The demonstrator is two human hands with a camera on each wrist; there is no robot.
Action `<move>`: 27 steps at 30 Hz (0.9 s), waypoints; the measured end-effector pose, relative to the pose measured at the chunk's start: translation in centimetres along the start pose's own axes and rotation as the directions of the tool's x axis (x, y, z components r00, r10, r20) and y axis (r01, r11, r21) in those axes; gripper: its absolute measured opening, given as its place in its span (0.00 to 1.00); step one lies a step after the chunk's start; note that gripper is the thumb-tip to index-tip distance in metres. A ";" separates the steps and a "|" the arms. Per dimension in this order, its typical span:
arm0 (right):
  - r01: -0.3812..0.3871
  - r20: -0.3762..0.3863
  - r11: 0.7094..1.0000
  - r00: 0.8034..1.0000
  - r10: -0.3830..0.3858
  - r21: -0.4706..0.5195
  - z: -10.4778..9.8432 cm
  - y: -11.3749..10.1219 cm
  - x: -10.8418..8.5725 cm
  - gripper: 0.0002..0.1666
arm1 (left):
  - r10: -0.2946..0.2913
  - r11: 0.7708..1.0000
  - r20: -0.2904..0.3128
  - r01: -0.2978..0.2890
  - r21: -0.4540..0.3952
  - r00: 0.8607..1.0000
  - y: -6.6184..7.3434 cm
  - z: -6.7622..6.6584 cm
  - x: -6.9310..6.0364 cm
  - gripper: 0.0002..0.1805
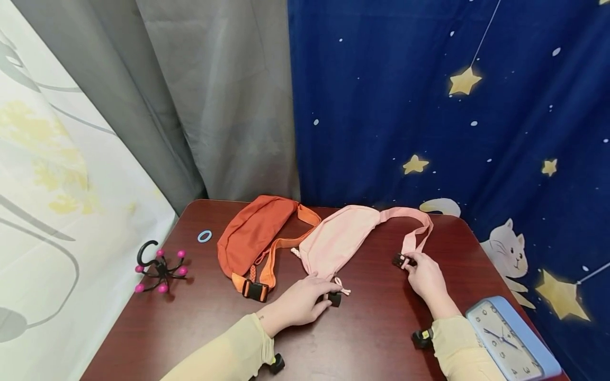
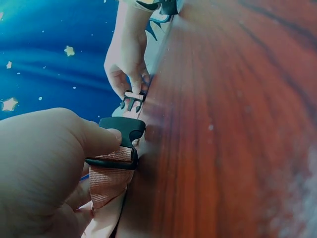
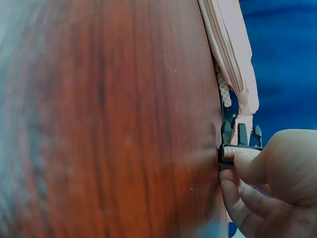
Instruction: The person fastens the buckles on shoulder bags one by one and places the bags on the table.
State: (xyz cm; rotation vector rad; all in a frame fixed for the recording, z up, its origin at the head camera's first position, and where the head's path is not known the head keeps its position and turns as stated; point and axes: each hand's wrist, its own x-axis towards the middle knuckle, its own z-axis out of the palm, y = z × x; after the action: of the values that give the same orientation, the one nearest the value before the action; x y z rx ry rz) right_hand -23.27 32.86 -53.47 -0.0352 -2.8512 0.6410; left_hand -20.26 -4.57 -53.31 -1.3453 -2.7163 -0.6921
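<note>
A pink waist bag (image 1: 340, 238) lies on the table with its strap (image 1: 412, 213) curving off to the right. My left hand (image 1: 305, 300) pinches the black socket half of its buckle (image 2: 121, 129) between thumb and fingers, beside the bag's near end. Farther right, my right hand (image 1: 426, 278) pinches the pronged buckle half (image 3: 241, 148) at the strap's end. The two halves are apart, prongs pointing toward the socket in the left wrist view. To the left lies an orange waist bag (image 1: 257, 230), its black buckle (image 1: 255, 290) fastened.
At the left stands a black hook rack with pink balls (image 1: 161, 271), near a small blue ring (image 1: 204, 236). A blue clock (image 1: 512, 338) lies at the table's right edge, by the right sleeve. Curtains (image 1: 381, 106) hang behind the dark red table (image 1: 352, 349).
</note>
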 end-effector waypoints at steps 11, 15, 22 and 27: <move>0.051 0.014 0.998 0.999 -0.051 0.021 0.0 0.6 -0.3 0.16 | 0.011 1.000 -0.027 -0.011 -0.023 1.000 -0.3 0.2 0.0 0.21; 0.093 0.011 0.995 0.996 -0.093 0.027 -0.1 0.6 -0.2 0.16 | -0.002 0.999 -0.021 0.001 -0.043 1.000 -0.4 0.3 0.0 0.21; 0.205 0.024 0.978 0.978 -0.207 0.048 -0.2 0.3 -0.4 0.15 | -0.007 0.998 -0.032 0.006 -0.055 0.999 -0.5 0.5 0.0 0.21; 0.246 0.059 0.968 0.967 -0.248 0.050 -0.4 -0.3 -0.7 0.15 | -0.005 0.998 -0.039 0.003 -0.059 0.999 -0.5 0.4 0.0 0.20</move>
State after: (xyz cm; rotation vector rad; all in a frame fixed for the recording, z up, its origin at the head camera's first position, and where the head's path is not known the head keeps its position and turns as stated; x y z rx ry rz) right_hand -22.52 32.69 -53.16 0.3489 -2.8361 0.6595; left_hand -20.55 -4.69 -53.91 -1.3239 -2.6893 -0.7956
